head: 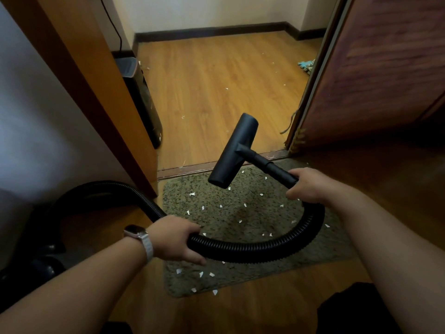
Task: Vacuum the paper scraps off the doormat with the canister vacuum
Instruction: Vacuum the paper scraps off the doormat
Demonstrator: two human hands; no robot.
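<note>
A: Black ribbed hose (pixel 252 249), one. Left hand (pixel 175 239) grips it; right hand (pixel 310 186) grips the tube of one black T-shaped nozzle (pixel 232 151), held above the mat.
B: Scraps?
A: Twenty-odd white paper scraps (pixel 191 194) on one grey-green shaggy doormat (pixel 252 280).

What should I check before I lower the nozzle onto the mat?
1. Right hand grips wand: ok.
2. Left hand grips hose: ok.
3. Hose free of kinks: ok, one smooth loop.
4. Nozzle on mat: not ok, held up over its far edge.
5. Scraps on mat: ok, scattered across it.
6. Canister switched on: cannot tell.
</note>
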